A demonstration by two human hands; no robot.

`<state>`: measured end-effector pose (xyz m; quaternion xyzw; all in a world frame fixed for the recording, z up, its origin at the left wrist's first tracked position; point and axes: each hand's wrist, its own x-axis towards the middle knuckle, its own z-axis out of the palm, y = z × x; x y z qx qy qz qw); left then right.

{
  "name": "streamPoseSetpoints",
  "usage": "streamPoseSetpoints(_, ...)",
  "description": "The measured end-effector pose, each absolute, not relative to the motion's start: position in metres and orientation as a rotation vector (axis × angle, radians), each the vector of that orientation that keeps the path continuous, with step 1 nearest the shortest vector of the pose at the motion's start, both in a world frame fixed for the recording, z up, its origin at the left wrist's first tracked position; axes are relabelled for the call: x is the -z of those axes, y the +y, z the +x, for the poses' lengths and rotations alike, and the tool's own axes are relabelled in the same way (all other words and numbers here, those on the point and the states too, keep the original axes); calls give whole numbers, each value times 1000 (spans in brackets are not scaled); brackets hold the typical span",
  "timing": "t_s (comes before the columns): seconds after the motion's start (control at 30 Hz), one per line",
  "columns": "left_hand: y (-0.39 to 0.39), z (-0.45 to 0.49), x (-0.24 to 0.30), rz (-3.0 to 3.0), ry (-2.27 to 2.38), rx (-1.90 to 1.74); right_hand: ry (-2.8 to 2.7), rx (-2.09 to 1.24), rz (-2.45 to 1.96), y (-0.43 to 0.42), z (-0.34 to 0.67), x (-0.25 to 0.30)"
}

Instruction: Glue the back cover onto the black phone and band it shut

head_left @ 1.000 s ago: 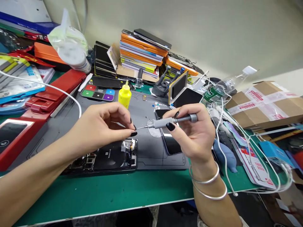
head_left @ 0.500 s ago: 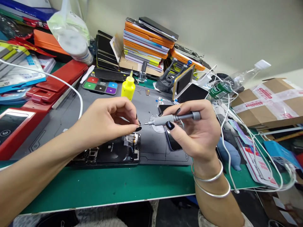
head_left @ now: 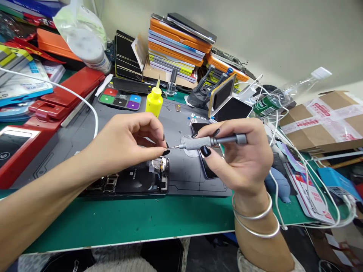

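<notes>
My right hand [head_left: 238,158] grips a slim grey precision screwdriver [head_left: 210,141], held level and pointing left. My left hand [head_left: 130,143] is pinched at the driver's tip, thumb and fingers pressed together around something too small to make out. Both hands hover above a grey work mat [head_left: 181,177]. Right under the left hand lies an opened black phone [head_left: 133,183] with its back off and inner parts showing. A second phone with a dark screen [head_left: 208,170] lies on the mat below my right hand.
A yellow squeeze bottle [head_left: 154,102] stands behind the hands, beside a coloured screw tray [head_left: 120,100]. Stacked orange and grey cases [head_left: 178,49] sit at the back. Red cases [head_left: 62,102] are left, white cables [head_left: 286,158] and a cardboard box [head_left: 323,121] right.
The view has shifted a little, so both hands sit slightly right and higher in frame. The pinch at the screwdriver tip stays the same.
</notes>
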<state>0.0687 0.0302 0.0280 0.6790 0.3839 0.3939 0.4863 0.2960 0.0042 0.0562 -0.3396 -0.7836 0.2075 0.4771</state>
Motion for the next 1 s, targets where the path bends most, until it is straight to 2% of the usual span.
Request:
streamPoseSetpoints(0.2, 26, 72, -25, 1714, 947, -913, -2025, -172, -837, 1, 297, -55)
streamPoseSetpoints(0.33, 25, 70, -25, 1845, 936, -841, -2135, -419, -816, -6, 295, -64)
streamPoseSetpoints(0.47, 25, 62, -26, 2110, 808, -560, -2284, -599, -810, -11, 293, -67)
streamPoseSetpoints(0.6, 21, 58, -24, 2271, 740, -428, -2363, -621, -797, -10, 294, -65)
streamPoseSetpoints(1.0, 27, 53, -25, 2408, 755, -462, -2378, -579, -781, -2, 290, -58)
